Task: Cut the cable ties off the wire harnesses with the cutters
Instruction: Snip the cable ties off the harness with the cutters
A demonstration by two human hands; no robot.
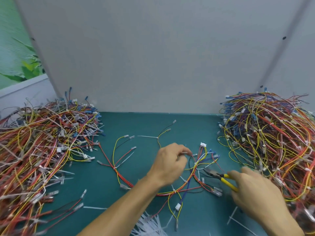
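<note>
Your left hand [170, 162] pinches the harness [194, 175] at lower centre; your right hand [254, 189] grips the cutters [214, 174], tip near a cable tie [195, 163]. Next, I judge, set the blades around it.

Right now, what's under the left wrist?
The wire harness runs under the left hand at the wrist, red and yellow wires emerging on both sides. What sits on the covered stretch cannot be seen.

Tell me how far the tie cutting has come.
Done: loose white ties heaped at the mat's near edge suggest many cuts. In hand: the left hand pinches the spread harness; the right hand holds the cutters beside it. Left: this harness carries ties; the left pile and right pile show ties too.
</note>
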